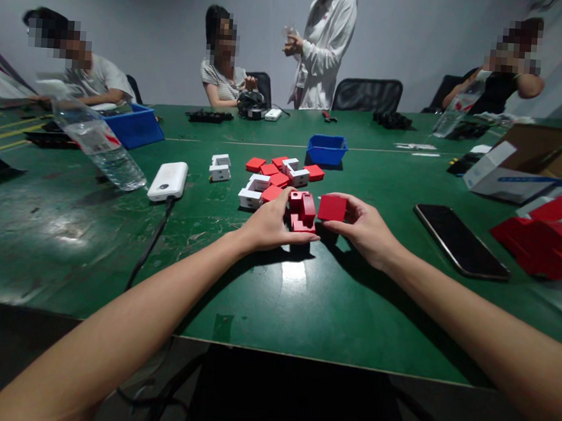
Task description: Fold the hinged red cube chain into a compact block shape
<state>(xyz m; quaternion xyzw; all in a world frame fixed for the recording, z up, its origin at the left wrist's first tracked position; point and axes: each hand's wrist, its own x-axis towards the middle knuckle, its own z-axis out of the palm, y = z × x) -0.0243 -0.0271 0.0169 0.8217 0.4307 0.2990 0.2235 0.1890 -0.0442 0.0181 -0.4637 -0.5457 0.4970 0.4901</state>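
Observation:
My left hand (271, 226) grips a red notched plastic block (302, 213) between thumb and fingers, just above the green table. Close beside it on the right, my right hand (367, 232) pinches a flat red square piece (332, 208) by its right side. A narrow gap seems to separate the two red parts. Just beyond my hands lies a loose cluster of red pieces (279, 180) with a white bracket-shaped part (295, 172) among them. Another white bracket (253, 192) sits nearer, and a third white bracket (220, 167) stands apart to the left.
The green table (237, 284) holds a blue bin (327, 151), a white power bank (168, 181) with a cable, a water bottle (100, 146), a phone (460, 241), red bags (543, 238) and an open carton (520, 163). Several people are across the table.

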